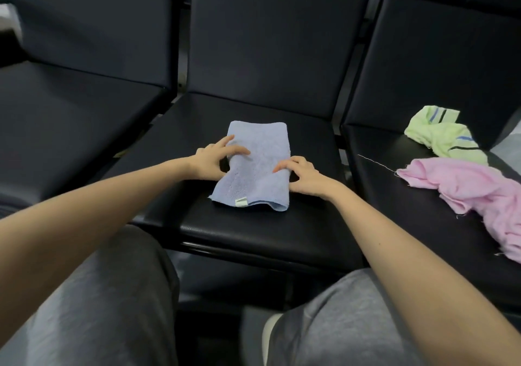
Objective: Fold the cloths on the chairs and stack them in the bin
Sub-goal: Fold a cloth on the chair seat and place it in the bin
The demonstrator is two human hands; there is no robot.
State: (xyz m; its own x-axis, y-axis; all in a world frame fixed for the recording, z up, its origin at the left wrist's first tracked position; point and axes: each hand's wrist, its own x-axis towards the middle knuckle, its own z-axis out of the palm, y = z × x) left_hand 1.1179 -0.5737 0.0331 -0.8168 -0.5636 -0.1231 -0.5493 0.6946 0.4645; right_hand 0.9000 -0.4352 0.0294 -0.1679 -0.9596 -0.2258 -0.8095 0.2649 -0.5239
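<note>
Cloth, blue (pixel 258 165): folded to a long strip, lying on the middle chair seat (pixel 253 230), white tag at its near edge. My left hand (pixel 210 160): fingers spread, tips resting on its left edge. My right hand (pixel 303 175): fingers arched onto its right edge; whether they pinch it I cannot tell. Right chair (pixel 394 196): green cloth (pixel 439 134) far, pink cloth (pixel 473 193) near, both crumpled.

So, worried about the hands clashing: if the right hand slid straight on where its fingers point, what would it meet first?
The right hand would cross more of the blue cloth, then probably meet the left hand; depth is unclear.
</note>
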